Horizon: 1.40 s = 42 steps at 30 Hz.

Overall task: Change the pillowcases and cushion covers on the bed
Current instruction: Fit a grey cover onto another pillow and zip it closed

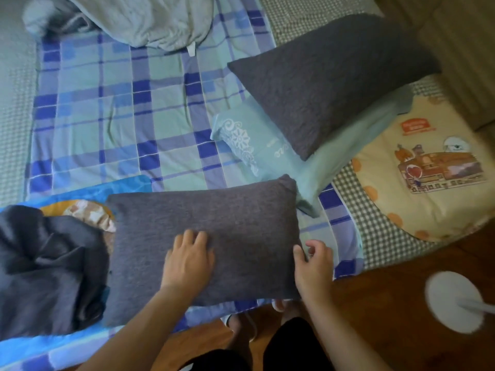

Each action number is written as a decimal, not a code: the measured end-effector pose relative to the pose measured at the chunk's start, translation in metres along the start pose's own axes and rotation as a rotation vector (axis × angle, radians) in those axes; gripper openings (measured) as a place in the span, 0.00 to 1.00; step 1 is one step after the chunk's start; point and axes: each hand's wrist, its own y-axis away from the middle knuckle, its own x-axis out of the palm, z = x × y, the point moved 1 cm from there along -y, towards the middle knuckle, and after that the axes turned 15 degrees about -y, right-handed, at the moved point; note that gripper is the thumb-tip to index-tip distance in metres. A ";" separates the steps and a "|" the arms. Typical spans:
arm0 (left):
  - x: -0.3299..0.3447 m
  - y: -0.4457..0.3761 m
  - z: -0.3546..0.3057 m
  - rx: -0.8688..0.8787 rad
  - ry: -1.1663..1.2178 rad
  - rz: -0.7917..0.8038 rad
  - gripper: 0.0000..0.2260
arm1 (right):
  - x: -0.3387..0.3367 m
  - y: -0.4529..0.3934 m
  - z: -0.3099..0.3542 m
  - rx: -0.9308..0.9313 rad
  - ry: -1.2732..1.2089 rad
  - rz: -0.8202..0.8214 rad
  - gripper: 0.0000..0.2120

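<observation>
Where writing appears, on the cream cushion (426, 180) with its red label and on the pale green pillow (257, 145), it is too blurred to read. Left hand (188, 259) rests flat, fingers relaxed, on the near grey pillow (209, 247) at the bed's edge. Right hand (313, 266) touches that pillow's right end, fingers loosely curled, holding nothing. A second grey pillow (329, 81) lies on the green one. Dark cloth (45, 269) lies crumpled to the left.

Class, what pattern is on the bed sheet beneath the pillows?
The cotton bed sheet has a blue, purple and mint-green plaid check, shown clearly in the head view.
</observation>
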 end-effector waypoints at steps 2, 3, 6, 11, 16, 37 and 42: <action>0.002 -0.001 -0.018 0.044 -0.010 0.137 0.19 | 0.010 -0.007 0.003 0.004 0.038 0.219 0.17; 0.009 -0.002 -0.020 0.049 -0.078 0.181 0.20 | 0.019 -0.007 0.004 0.004 0.090 0.297 0.21; 0.025 -0.003 -0.009 0.066 -0.164 0.113 0.14 | 0.039 -0.006 0.002 -0.066 0.228 0.261 0.21; 0.030 -0.020 0.013 0.356 -0.125 -0.013 0.00 | 0.047 0.002 -0.003 -0.179 0.324 0.231 0.06; 0.016 -0.005 0.071 0.747 -0.415 -0.070 0.07 | 0.034 0.003 -0.002 -0.252 0.300 0.247 0.22; 0.014 0.040 0.090 0.397 -0.256 0.009 0.17 | 0.066 0.026 -0.016 -0.293 0.142 0.169 0.07; 0.008 0.039 0.095 0.461 -0.287 0.043 0.19 | 0.044 -0.032 0.024 0.062 -0.307 0.241 0.27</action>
